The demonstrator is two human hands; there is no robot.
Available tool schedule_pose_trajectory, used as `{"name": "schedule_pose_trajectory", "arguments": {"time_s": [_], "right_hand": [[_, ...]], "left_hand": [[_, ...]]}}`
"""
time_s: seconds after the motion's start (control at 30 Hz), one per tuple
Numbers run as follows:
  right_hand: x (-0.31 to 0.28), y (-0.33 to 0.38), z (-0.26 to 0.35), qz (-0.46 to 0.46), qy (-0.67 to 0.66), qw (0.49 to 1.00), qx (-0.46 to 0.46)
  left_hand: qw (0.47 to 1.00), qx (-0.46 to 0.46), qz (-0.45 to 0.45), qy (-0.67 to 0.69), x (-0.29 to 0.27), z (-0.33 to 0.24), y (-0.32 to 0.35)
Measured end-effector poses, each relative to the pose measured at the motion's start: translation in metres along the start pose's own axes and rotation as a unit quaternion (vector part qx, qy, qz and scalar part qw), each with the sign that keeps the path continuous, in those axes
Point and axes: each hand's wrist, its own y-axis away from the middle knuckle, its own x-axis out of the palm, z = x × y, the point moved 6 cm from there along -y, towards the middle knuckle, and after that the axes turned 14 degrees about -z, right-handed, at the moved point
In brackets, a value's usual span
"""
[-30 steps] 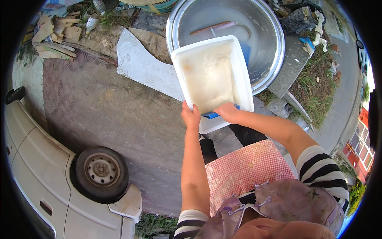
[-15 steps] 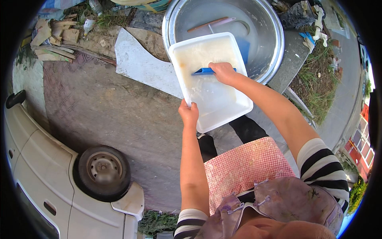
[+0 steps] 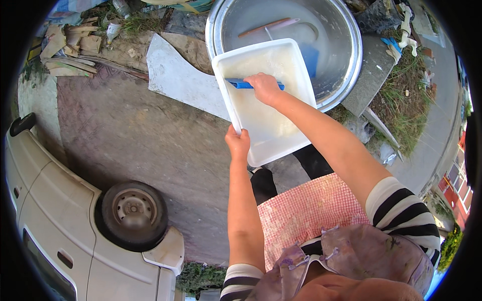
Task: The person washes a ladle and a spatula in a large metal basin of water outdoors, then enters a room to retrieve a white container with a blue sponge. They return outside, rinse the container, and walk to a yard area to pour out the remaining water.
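Observation:
My left hand (image 3: 238,143) grips the left rim of a white rectangular plastic tray (image 3: 261,154), thumb over the edge. The tray is tilted and holds some cloudy, whitish liquid. Inside it, my right hand (image 3: 265,89) is closed round a long, narrow blue plastic tool (image 3: 239,84). The tool lies crosswise near the tray's left wall; its exact kind is unclear, and my fingers cover its middle. The far end of the tray overlaps a large round metal basin (image 3: 350,75) of murky water. In the basin are a brown-and-pink stick-like thing (image 3: 268,27) and a blue flat piece (image 3: 310,61).
A white-grey curved board (image 3: 183,80) lies left of the basin. Broken wood (image 3: 68,55) is heaped at the far left. A pale vehicle (image 3: 55,200) with its wheel (image 3: 134,215) stands at the near left. Right of the basin are a stone slab (image 3: 369,75) and a white tap (image 3: 406,32).
My right hand has moved left with the blue tool, toward the tray's left wall. The whitish liquid has spread nearer to me in the tray. My left hand keeps its hold.

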Motion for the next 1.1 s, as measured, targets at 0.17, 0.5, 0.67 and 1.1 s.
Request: {"name": "schedule_pose_trajectory", "arguments": {"time_s": [0.17,0.5,0.67,1.1], "right_hand": [[-0.001,0.049,0.002,0.024,0.003,0.994,-0.102],[0.023,0.12,0.014,0.213,0.066,0.959,-0.176],[0.029,0.113,0.019,0.275,0.084,0.943,-0.167],[0.061,0.098,-0.011,0.313,0.037,0.947,-0.06]], "left_hand": [[0.999,0.007,-0.022,0.028,-0.003,0.007,0.004],[0.999,0.033,-0.037,-0.009,-0.008,0.027,-0.003],[0.998,0.035,-0.048,-0.012,-0.008,0.028,-0.002],[0.999,0.002,-0.049,0.009,-0.007,0.03,-0.002]]}}
